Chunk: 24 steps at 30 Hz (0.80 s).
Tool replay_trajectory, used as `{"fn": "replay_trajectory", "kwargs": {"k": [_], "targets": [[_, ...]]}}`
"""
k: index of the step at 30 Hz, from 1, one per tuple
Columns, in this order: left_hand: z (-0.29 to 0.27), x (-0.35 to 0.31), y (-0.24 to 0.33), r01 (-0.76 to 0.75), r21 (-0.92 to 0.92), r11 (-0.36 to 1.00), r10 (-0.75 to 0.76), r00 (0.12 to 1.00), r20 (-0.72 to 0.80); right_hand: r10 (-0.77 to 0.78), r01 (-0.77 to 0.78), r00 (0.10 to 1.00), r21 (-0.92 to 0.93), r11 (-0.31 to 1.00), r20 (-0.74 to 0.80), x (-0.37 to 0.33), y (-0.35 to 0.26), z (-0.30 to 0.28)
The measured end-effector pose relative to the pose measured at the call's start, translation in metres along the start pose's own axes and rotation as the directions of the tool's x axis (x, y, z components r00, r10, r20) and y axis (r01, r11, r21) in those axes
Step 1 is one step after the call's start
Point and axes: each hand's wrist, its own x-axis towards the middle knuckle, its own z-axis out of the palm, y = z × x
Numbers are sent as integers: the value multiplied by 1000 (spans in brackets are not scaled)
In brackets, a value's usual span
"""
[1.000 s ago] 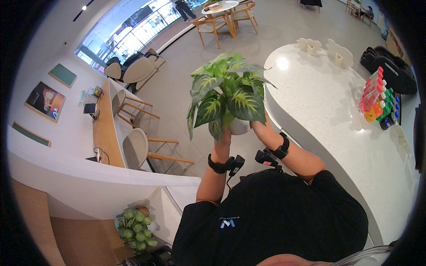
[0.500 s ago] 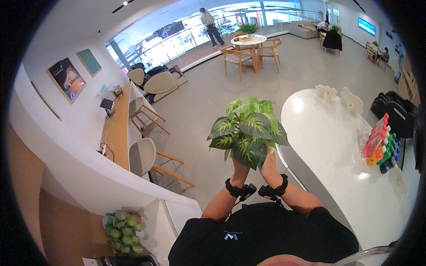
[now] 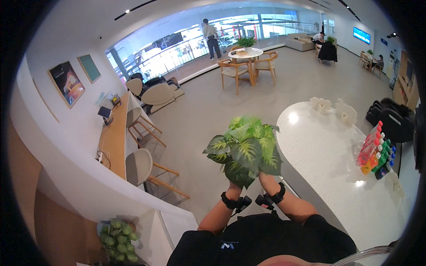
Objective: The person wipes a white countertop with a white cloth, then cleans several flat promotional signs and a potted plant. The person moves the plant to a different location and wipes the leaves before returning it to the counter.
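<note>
A bushy leafy plant (image 3: 246,153) with broad green leaves, yellow-green along the veins, is held up in front of my chest. My left hand (image 3: 234,188) is under its left side and my right hand (image 3: 267,179) under its right side, so the plant is borne between the two. Leaves cover my fingers and whatever pot or base the plant has. Black bands with small dark devices circle both wrists.
To my right stands a white rounded counter (image 3: 319,146) with coloured drink bottles (image 3: 375,150). Bar stools (image 3: 140,166) line a wooden ledge (image 3: 116,142) on the left. Another plant (image 3: 119,239) sits at lower left. Ahead are a round table (image 3: 246,54), chairs and several people.
The view has shifted, so the room sits lower and slightly left. The plant and both my hands also appear lower; my hands stay under the plant.
</note>
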Motion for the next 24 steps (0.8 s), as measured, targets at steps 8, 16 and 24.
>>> {"fn": "replay_trajectory", "kwargs": {"k": [8, 16, 24], "targets": [[-5, -32, -2, -125, 774, 621, 150, 988, 39, -143, 163, 987, 542, 825, -78, -16, 6, 25], [-5, -30, -24, -257, 785, 564, 286, 952, 107, -198, 230, 973, 428, 874, -120, -33, 33, 42], [6, -2, 1, 76, 35, 996, -77, 997, 0, -106, 132, 990, 340, 931, -92, -12, 16, 14]]}}
